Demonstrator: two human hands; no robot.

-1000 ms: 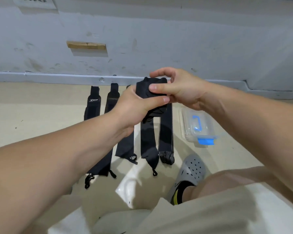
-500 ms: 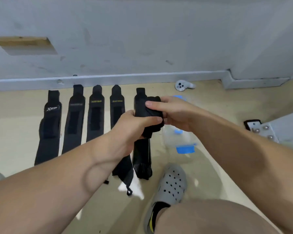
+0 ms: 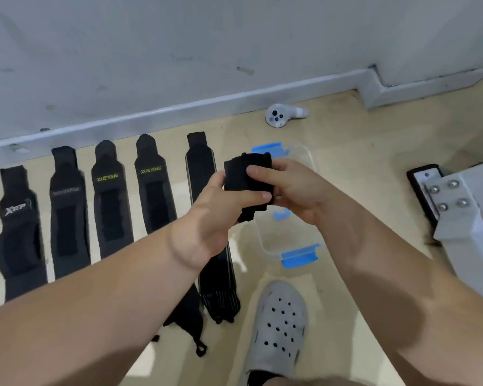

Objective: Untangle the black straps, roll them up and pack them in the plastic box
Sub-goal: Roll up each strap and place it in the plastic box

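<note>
Hands at frame centre, left hand [image 3: 207,218] and right hand [image 3: 293,190] both pinching a rolled black strap [image 3: 247,179] above the clear plastic box [image 3: 304,157], five flat straps [image 3: 109,201] in a row left, grey shoe [image 3: 279,330] lower centre, white controller [image 3: 282,116] upper right.

Grey wall [image 3: 179,37], pale skirting [image 3: 207,107], beige floor [image 3: 360,151].
</note>
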